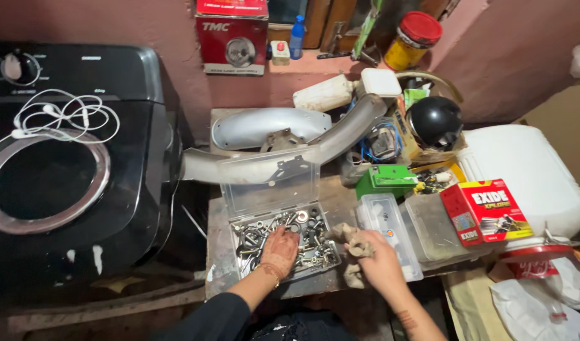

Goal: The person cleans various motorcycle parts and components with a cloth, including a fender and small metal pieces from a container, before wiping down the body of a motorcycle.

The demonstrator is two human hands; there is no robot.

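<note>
Bolts and washers in the clear box (283, 243) lay directly under my left hand (279, 251), fingers spread among them; my right hand (377, 256), just beside, gripped a rag (353, 243).

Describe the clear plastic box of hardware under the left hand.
The clear plastic box sits open on the worn workbench, its hinged transparent lid tilted up at the back. The shallow tray holds a jumble of metal nuts, bolts and washers. The left hand rests fingers-down in them.
</note>
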